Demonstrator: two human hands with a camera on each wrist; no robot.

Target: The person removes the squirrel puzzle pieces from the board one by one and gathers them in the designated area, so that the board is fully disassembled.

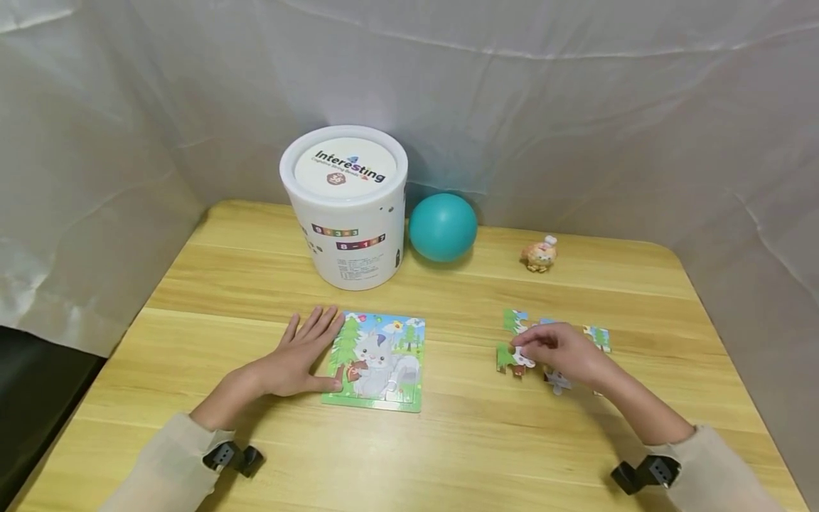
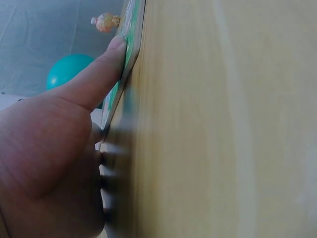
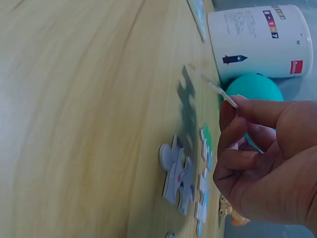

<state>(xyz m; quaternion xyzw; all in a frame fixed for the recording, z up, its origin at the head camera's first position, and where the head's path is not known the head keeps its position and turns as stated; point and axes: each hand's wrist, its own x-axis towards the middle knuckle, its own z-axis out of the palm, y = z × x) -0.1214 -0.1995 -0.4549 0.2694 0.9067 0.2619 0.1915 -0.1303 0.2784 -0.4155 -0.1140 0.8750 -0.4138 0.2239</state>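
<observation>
A square squirrel jigsaw puzzle lies on the table in front of me. My left hand rests along its left side with the fingers spread, the thumb pressing on the frame's edge. To the right, my right hand pinches a green and white puzzle piece between thumb and forefinger. The right wrist view shows this piece edge-on, raised above the table with its shadow below. Beneath and around that hand lie several loose pieces, among them a grey one and a tree piece.
Behind the puzzle stands a white lidded bucket, with a teal ball beside it. A small orange and white figurine stands at the back right. Grey cloth hangs along the wooden table's far edge.
</observation>
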